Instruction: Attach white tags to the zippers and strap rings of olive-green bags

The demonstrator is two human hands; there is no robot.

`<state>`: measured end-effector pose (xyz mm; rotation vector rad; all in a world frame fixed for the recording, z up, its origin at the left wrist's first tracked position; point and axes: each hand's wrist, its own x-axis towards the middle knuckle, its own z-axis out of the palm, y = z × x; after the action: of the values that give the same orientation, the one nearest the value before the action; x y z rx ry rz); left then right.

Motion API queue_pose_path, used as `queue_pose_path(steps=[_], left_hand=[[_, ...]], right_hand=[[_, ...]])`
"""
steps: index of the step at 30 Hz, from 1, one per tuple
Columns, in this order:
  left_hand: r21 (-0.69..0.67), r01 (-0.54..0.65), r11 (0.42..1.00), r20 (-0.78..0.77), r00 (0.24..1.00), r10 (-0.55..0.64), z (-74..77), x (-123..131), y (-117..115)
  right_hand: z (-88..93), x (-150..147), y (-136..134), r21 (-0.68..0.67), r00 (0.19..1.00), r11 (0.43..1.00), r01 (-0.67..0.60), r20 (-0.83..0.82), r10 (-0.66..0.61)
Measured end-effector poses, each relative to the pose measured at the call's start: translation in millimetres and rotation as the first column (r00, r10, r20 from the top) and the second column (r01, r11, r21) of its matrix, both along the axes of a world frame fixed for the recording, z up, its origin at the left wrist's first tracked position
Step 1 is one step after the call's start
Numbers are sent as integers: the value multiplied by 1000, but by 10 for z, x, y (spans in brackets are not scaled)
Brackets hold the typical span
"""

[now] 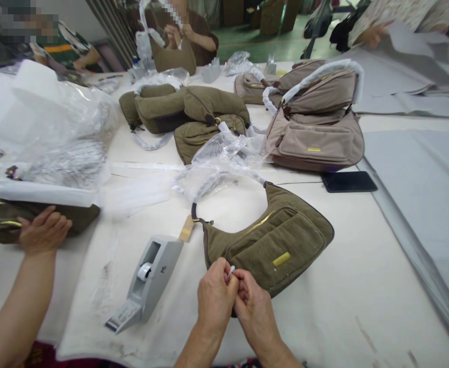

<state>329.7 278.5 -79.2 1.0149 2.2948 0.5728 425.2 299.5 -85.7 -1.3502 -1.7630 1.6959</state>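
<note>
In the head view, the olive bag (278,245) lay right of centre on the table (347,296). Over its lower left edge, the left hand (217,292) and right hand (255,302) met, fingers pinching a white scrap (231,270) between them. The bag looked light, soft and likely to sag; its wrapped strap (211,183) seemed the surest hold.
</note>
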Motion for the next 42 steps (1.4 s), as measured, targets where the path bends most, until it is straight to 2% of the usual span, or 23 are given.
queue_pose_path(steps=[4,8,11,14,16,18,20,21,23,25,26,29,31,32,33,34,35,36,37,38,39,40,42], left_hand=[[7,21,1000,-16,1000,-21,12,1,-2],[-60,148,987,-60,987,-152,107,2,14],[-107,214,971,-92,970,-224,213,19,29],[-111,231,966,-58,969,-239,294,7,31],[-75,222,972,20,975,-221,302,-45,28],[0,172,985,162,972,-170,263,-128,26],[42,73,996,401,912,-84,196,-209,23],[37,-7,999,533,846,-14,163,-237,19],[-30,-199,980,737,658,156,116,-251,1],[-102,-345,933,823,498,274,103,-212,-31],[-114,-380,918,831,470,298,103,-180,-50],[-107,-394,913,810,498,310,90,-86,-96],[-111,-413,904,789,516,333,56,-54,-110],[-115,-422,899,781,521,344,34,-50,-111],[-116,-425,898,767,536,353,13,-54,-109],[-108,-423,900,747,563,354,-5,-62,-105],[-93,-419,903,724,594,350,-20,-74,-101],[-71,-414,908,702,625,340,-30,-87,-96],[-48,-406,913,683,654,326,-36,-99,-92],[-24,-398,917,661,682,313,-40,-108,-89],[0,-390,921,639,708,300,-41,-112,-89],[20,-384,923,616,732,291,-41,-112,-90],[43,-381,924,568,770,291,-41,-98,-99]], right_hand=[[-32,3,-9,-18,999,1000,13,-49,-14],[-47,8,-21,-10,997,999,33,-73,-33],[-37,7,-25,53,999,998,40,-35,-38],[-22,2,-23,86,998,995,49,24,-52],[-15,2,-19,39,999,998,47,11,-47],[-11,7,-8,-29,998,998,55,-12,-56],[-8,16,10,-101,995,991,89,-34,-93],[-7,19,19,-144,992,983,110,-53,-119],[-4,19,31,-235,979,961,144,-110,-173],[-1,12,22,-288,967,945,155,-152,-206],[1,9,10,-293,965,943,156,-159,-209],[32,31,-4,-267,980,960,86,-151,-130],[92,71,74,-169,994,984,-57,-98,41],[135,88,155,-60,987,986,-155,-43,153],[184,95,263,84,965,961,-262,33,260],[233,87,393,247,927,894,-373,120,354],[279,63,535,399,876,780,-482,210,434],[314,23,678,507,812,639,-579,288,507],[336,-29,813,561,735,497,-662,355,578],[344,-87,930,567,645,375,-734,408,646],[337,-146,1027,543,554,281,-791,441,706],[319,-201,1101,506,473,219,-834,453,756],[260,-287,1189,435,384,186,-881,427,818]])
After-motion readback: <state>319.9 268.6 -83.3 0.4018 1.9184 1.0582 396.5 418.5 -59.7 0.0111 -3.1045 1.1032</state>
